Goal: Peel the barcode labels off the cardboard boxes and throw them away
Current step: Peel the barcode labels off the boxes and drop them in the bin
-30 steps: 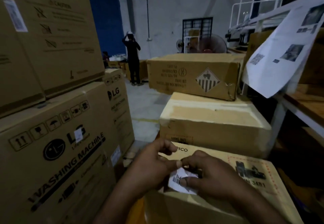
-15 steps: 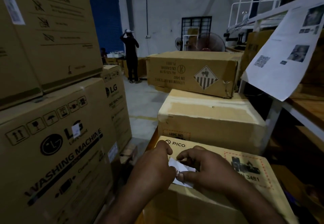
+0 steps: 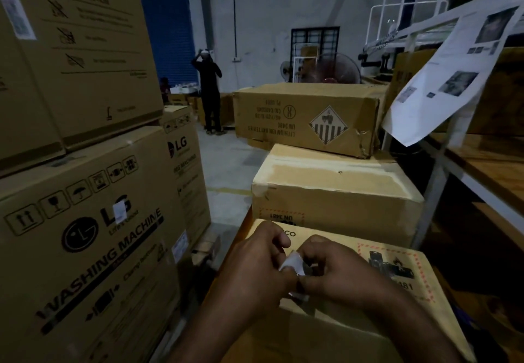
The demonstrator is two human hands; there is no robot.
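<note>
A white barcode label (image 3: 292,263), folded and crumpled, sits between my two hands above the near cardboard box (image 3: 377,314), which bears red-dashed hazard print. My left hand (image 3: 255,266) pinches the label from the left with curled fingers. From the right, my right hand (image 3: 334,272) pinches the same label, and most of the paper is hidden by the fingers. White labels also show on the LG washing machine box (image 3: 85,249): a small label (image 3: 119,210) over the logo and another label (image 3: 179,247) on its right side.
Tall stacked boxes (image 3: 71,50) wall the left. Two more boxes (image 3: 334,192) are stacked ahead, the top one (image 3: 309,115) marked lithium batteries. A shelf frame (image 3: 465,169) with a hanging printed sheet (image 3: 450,78) stands right. A person (image 3: 209,90) stands far back on the open floor.
The label has been folded smaller between my fingers and lifted slightly off the box top. Both hands have drawn closer together. The view has tilted down a little.
</note>
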